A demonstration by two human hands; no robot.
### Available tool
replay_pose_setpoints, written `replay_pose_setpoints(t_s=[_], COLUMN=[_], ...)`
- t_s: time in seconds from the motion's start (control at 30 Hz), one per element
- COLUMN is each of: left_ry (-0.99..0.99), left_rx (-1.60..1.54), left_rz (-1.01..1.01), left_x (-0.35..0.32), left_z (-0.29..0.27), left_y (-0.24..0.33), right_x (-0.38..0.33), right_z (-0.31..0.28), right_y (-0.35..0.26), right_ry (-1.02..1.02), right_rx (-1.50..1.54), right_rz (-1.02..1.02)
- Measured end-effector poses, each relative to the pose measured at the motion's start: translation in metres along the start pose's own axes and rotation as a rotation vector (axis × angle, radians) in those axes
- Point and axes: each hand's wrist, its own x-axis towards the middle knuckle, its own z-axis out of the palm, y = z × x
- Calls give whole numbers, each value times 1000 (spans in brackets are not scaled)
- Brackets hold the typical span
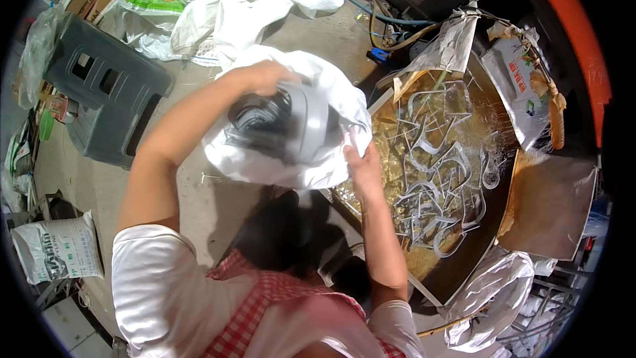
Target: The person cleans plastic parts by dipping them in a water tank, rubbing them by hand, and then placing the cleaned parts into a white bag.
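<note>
A white sack (278, 174) gapes open in front of me. Inside its mouth lie several curved grey plastic pieces (310, 122), nested together, with darker ones behind them. My left hand (262, 78) reaches over the far rim, its fingers closed around the upper end of the grey pieces; the fingertips are partly hidden. At the sack's right edge, my right hand (363, 159) pinches the white cloth between thumb and fingers. To the right, just beyond that hand, a bin (474, 262) with a yellowish-brown bottom holds a tangle of curved grey and clear plastic pieces (434, 179).
A dark grey plastic stool (106, 86) stands on the left. White sacks (225, 16) are heaped at the back. Brown cardboard (553, 205) and a flattened printed sack (513, 89) edge the bin. A filled white bag (58, 250) sits at lower left. Hoses (397, 21) run behind the bin.
</note>
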Motion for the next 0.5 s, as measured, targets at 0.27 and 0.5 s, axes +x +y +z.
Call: replay_pose_setpoints(t_s=[0.27, 0.5], left_ry=[-98, 90], left_rx=[585, 942], left_rz=[-313, 62], left_x=[78, 44], left_z=[185, 136], left_y=[-55, -33], right_x=[2, -23], right_z=[-14, -45], right_y=[13, 18], right_ry=[2, -21], right_rx=[-86, -373], right_rz=[-27, -97])
